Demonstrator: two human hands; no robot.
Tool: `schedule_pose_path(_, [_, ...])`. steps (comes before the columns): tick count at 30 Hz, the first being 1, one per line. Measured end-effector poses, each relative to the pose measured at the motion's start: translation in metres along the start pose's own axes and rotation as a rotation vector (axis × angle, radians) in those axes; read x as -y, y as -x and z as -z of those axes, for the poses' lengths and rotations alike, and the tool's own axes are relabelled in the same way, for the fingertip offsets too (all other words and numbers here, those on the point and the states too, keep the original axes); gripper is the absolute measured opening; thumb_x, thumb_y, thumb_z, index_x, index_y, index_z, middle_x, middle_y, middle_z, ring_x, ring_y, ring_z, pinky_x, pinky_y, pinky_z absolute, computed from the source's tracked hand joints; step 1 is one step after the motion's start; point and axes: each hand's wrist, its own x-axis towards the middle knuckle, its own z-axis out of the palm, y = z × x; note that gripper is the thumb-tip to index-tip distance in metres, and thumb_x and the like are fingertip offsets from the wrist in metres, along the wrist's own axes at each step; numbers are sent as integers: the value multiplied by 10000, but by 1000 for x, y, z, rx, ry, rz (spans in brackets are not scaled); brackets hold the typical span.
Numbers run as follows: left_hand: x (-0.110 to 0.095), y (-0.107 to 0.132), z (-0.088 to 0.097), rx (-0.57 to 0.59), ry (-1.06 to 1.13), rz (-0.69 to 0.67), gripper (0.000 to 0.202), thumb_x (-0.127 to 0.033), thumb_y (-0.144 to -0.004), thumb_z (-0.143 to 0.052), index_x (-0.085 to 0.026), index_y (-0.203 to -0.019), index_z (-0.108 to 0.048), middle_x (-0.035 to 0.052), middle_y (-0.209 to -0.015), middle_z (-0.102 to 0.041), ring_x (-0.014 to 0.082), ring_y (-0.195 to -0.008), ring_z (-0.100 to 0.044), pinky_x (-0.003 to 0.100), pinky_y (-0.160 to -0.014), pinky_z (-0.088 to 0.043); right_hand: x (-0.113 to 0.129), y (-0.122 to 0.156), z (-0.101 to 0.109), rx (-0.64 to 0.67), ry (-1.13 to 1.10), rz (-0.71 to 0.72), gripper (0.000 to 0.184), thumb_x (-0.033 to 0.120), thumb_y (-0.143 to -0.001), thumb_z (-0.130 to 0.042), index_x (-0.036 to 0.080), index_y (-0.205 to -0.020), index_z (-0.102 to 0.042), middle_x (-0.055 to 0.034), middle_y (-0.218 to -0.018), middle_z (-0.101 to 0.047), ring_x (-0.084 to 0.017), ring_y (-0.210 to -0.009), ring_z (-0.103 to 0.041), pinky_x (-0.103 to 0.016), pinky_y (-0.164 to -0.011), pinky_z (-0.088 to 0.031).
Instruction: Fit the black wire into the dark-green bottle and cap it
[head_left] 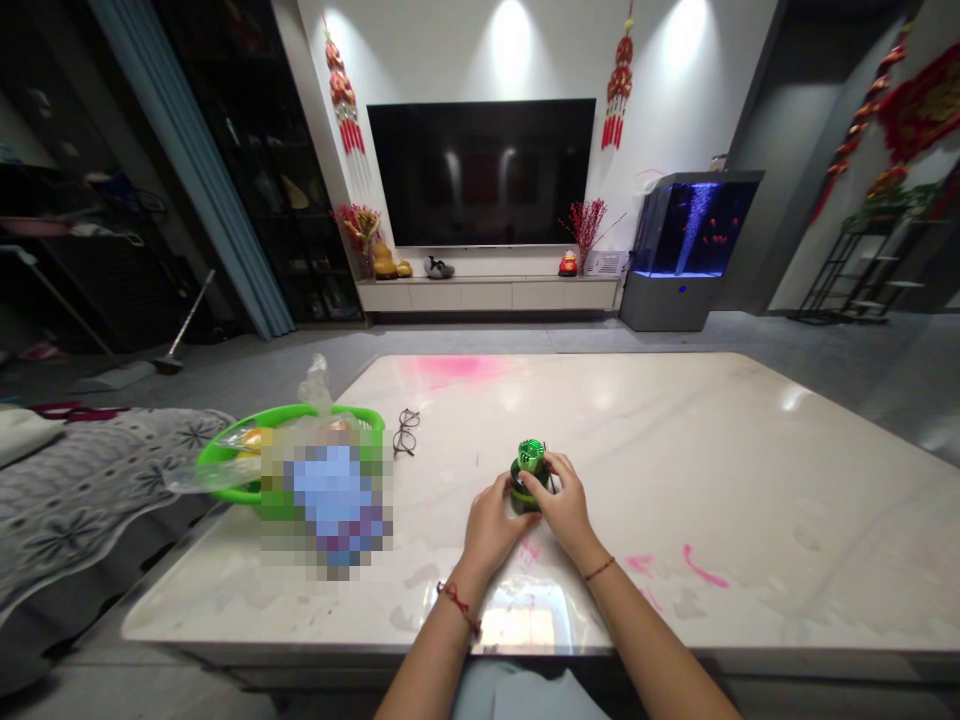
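A small dark green bottle-like object with a shiny green faceted top (529,468) stands on the white table (675,480), near its front middle. My left hand (491,520) is wrapped round its lower body from the left. From the right, my right hand (564,505) grips it too, with fingers up near the shiny top. Both hands are closed on it. A red string bracelet is on each wrist.
A green basket (225,462) with plastic-wrapped items sits at the table's left edge beside a blurred patch. Folded glasses (405,432) lie just right of it. Pink marks (701,570) stain the tabletop. A patterned sofa cover (75,490) lies at the left. Beyond the table are a TV (480,172) and a fish tank (690,235).
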Motion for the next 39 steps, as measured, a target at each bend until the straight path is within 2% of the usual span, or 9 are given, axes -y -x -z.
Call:
schedule_pose_path(16, [-4, 1, 3, 40, -82, -2, 546, -214, -621, -708, -250, -1134, -523, 21, -1071, -642, 207, -954, -590, 304, -843, -444, 3, 0, 3, 68, -22, 6, 261, 358, -750, -617, 199, -956, -600, -48, -948, -567, -204, -944, -534, -333, -850, -428])
schedule_pose_path(25, [-1, 1, 2, 46, -76, 1, 552, -221, -635, -702, -245, -1151, -508, 32, -1091, -633, 206, -970, -586, 315, -859, -442, 3, -1, 3, 97, -18, -6, 228, 349, -769, -590, 214, -952, -609, -25, -872, -516, -182, -831, -511, -312, -781, -433])
schedule_pose_path(32, [0, 1, 3, 58, -71, 9, 584, -210, -623, -707, -257, -1170, -506, 33, -1099, -630, 217, -988, -578, 326, -871, -438, -7, -1, 6, 166, -37, -14, 222, 346, -801, -540, 229, -975, -612, -34, -921, -498, -187, -889, -504, -338, -844, -418])
schedule_pose_path(39, [2, 0, 3, 58, -93, 6, 558, -210, -623, -702, -251, -1147, -516, 29, -1075, -635, 217, -971, -578, 327, -862, -436, -11, 1, 5, 162, -32, -3, 238, 339, -806, -530, 235, -1010, -595, -45, -984, -511, -195, -962, -503, -361, -908, -402])
